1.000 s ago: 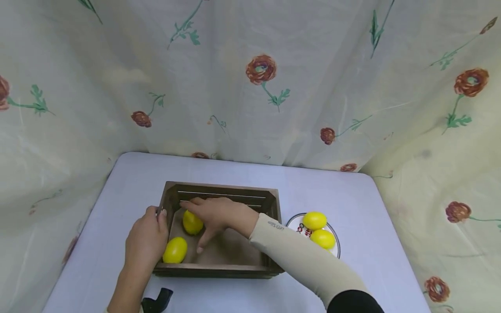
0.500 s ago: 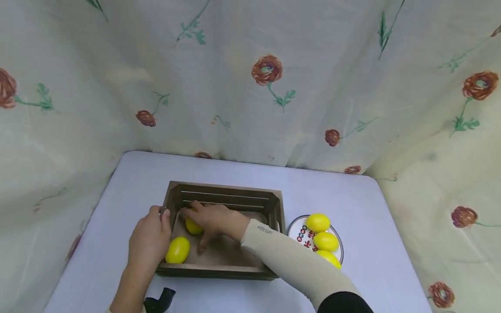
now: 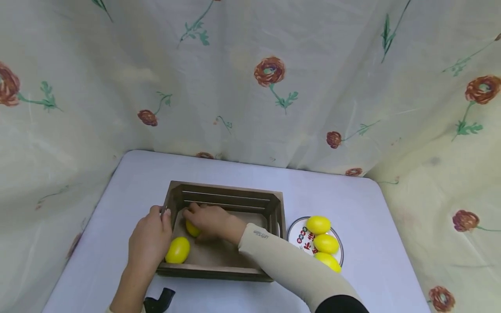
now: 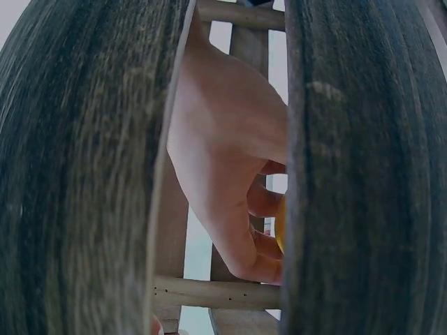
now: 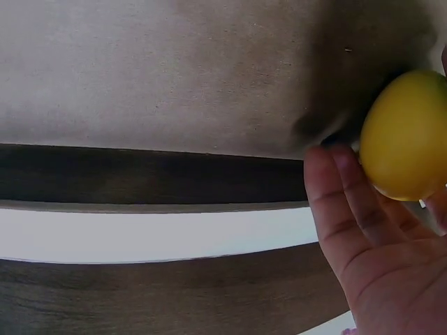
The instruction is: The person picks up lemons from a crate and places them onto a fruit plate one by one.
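Nearest the viewer, a black curved piece [image 3: 159, 300] is seen beside the left forearm (its purpose cannot be told). Beyond it stands the slatted wooden crate [image 3: 215, 274], set with a long wall toward the person, so that its interior is easily reached from above. Close to the front left corner, one loose lemon [image 3: 178, 250] is held in by the crate's walls. To the right, just beside the crate on the tabletop [image 3: 352, 200], a round plate [image 3: 295, 229] is shown; three lemons [image 3: 326, 244] are ranged along its right side, by which the red lettering is left partly uncovered.

Of the two hands, the left hand [image 3: 150, 237] is curled over the crate's left end, a grip by which the crate is presumably steadied. The right hand [image 3: 213, 221] is lowered inside, its beige sleeve [image 3: 289, 261] passing over the right end. By its fingers a second lemon [image 5: 405, 136] is grasped from opposite sides, toward the left of the crate; a rounded, smooth surface is probably best secured in this way. Whether this fruit is raised off the crate's floor cannot be told. Farthest away, the tabletop is backed by a flowered curtain [image 3: 235, 65].
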Demonstrator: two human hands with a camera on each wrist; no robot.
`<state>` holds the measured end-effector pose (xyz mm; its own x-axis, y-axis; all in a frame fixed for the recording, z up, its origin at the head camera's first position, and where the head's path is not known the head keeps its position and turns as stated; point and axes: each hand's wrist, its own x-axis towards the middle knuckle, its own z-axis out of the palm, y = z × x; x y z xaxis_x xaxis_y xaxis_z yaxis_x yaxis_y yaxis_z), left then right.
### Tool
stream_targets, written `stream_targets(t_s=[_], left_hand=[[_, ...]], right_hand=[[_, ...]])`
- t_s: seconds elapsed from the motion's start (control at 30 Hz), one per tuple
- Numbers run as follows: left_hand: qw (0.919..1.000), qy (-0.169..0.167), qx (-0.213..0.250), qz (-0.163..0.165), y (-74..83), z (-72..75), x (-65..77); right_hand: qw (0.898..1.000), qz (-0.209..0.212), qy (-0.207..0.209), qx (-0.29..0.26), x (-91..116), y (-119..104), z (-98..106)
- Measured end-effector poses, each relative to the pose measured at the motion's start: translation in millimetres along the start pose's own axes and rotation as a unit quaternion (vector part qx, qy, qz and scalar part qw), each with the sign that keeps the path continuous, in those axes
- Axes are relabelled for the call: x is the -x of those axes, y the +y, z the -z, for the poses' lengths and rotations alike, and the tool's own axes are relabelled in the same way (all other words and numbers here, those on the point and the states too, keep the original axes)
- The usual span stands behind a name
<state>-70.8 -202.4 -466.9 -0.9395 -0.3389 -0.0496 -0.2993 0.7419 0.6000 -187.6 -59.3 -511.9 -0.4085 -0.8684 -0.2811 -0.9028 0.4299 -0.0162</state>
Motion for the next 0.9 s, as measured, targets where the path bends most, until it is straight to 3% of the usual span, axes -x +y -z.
stream_targets(t_s=[0.57,0.9], left_hand=[[0.9997,0.019,0.015,-0.008,-1.6,-0.4,1.3],[0.9996,0.022,0.012,-0.007,-0.4,-2.2,0.4]], right_hand=[[0.998,-0.003,-0.017,0.054,-2.5,-1.2,1.2],[0.999,-0.014,-0.029,0.021,-1.6,0.0,5.0]])
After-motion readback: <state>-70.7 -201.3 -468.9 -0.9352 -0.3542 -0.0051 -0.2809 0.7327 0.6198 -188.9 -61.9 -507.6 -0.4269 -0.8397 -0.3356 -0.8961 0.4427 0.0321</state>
